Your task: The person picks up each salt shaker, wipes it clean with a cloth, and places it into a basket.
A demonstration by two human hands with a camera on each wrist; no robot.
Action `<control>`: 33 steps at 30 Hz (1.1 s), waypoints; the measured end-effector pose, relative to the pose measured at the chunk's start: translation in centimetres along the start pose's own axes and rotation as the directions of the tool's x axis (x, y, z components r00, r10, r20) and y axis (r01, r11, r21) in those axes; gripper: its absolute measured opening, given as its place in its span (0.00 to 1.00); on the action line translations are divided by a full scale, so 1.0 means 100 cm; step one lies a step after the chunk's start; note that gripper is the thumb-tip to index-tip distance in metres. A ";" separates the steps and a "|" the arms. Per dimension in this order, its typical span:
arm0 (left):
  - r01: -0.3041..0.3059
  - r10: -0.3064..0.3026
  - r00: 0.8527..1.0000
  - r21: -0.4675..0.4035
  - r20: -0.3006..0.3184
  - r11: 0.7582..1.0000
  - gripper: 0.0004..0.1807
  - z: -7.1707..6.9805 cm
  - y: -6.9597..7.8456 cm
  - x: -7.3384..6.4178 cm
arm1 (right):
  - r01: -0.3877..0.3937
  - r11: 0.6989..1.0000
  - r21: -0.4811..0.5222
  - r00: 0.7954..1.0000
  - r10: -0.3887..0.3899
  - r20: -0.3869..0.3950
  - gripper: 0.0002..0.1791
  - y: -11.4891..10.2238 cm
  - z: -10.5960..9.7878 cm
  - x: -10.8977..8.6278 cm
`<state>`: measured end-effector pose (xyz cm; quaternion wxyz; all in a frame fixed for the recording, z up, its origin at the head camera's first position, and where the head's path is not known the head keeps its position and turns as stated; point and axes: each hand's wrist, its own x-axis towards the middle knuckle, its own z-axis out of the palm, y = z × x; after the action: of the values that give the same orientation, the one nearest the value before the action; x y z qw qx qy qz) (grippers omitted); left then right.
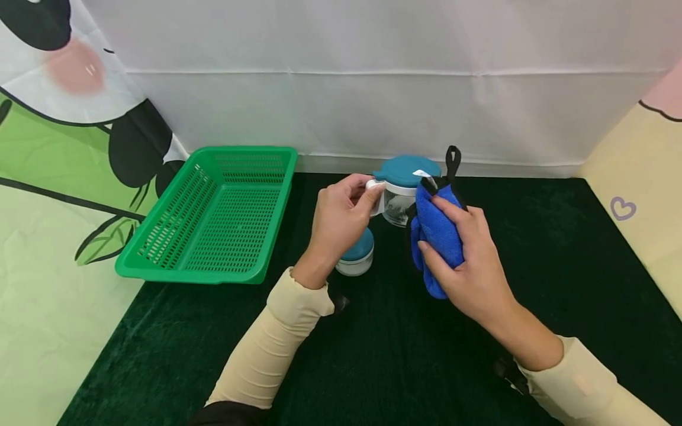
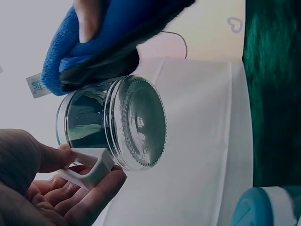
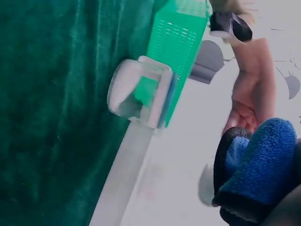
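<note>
Nearest the camera we see two cream sleeves (image 1: 272, 340), the right one cut off by the frame's edge. The left hand (image 1: 341, 216) pinches the white handle (image 2: 101, 169) of the large jar (image 1: 396, 207) between thumb and bent fingers; the glass body lies just beyond the fingertips, under a blue lid (image 1: 407, 170). The right hand (image 1: 476, 266) is wrapped around a folded blue cloth (image 1: 439, 236), which overlaps the jar's right side; we cannot tell how much of it touches the glass. Some right fingertips are hidden by the cloth. Farther out, we note a small jar (image 1: 356, 260), partly covered by the left hand, and a green basket (image 1: 186, 274) well to the left. In the right wrist view, a pale blurred shape beside the cloth defies identification.
</note>
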<state>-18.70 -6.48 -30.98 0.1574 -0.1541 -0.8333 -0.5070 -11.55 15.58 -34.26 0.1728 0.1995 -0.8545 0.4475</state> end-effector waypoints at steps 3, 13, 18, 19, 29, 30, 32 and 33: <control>-0.001 0.001 1.000 -0.004 -0.015 1.000 0.14 -0.001 0.001 0.000 | -0.015 0.999 -0.044 0.998 0.017 0.059 0.41 0.003 0.008 -0.007; 0.017 -0.017 1.000 0.018 0.017 1.000 0.15 0.000 -0.001 0.001 | 0.055 0.986 -0.160 0.998 -0.049 0.041 0.42 -0.001 0.006 -0.002; 0.010 -0.010 1.000 0.024 0.008 1.000 0.15 -0.001 0.001 0.002 | 0.083 0.953 -0.292 0.992 -0.051 0.116 0.42 -0.003 0.009 -0.005; 0.011 -0.011 1.000 0.024 0.006 1.000 0.15 -0.002 0.001 0.002 | 0.093 0.943 -0.319 0.989 -0.051 0.139 0.42 -0.003 0.011 -0.007; 0.035 -0.033 0.998 -0.035 0.053 0.999 0.15 -0.001 -0.001 0.002 | 0.157 0.883 -0.442 0.986 -0.115 0.120 0.44 -0.012 0.003 0.004; 0.039 -0.037 0.998 -0.029 0.052 0.999 0.15 -0.002 -0.001 0.002 | 0.157 0.873 -0.461 0.985 -0.106 0.133 0.43 -0.012 0.003 0.004; 0.041 -0.040 0.998 -0.009 0.043 0.999 0.16 -0.002 -0.001 0.001 | 0.150 0.850 -0.505 0.983 -0.075 0.166 0.44 -0.011 0.005 0.002; 0.045 -0.045 0.998 -0.002 0.039 0.999 0.16 -0.002 -0.001 0.001 | 0.146 0.837 -0.527 0.982 -0.058 0.181 0.44 -0.011 0.005 0.001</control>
<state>-18.83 -6.67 -30.90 0.1294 -0.1453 -0.8389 -0.5083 -11.16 14.53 -33.69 0.1773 0.2231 -0.9446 0.1629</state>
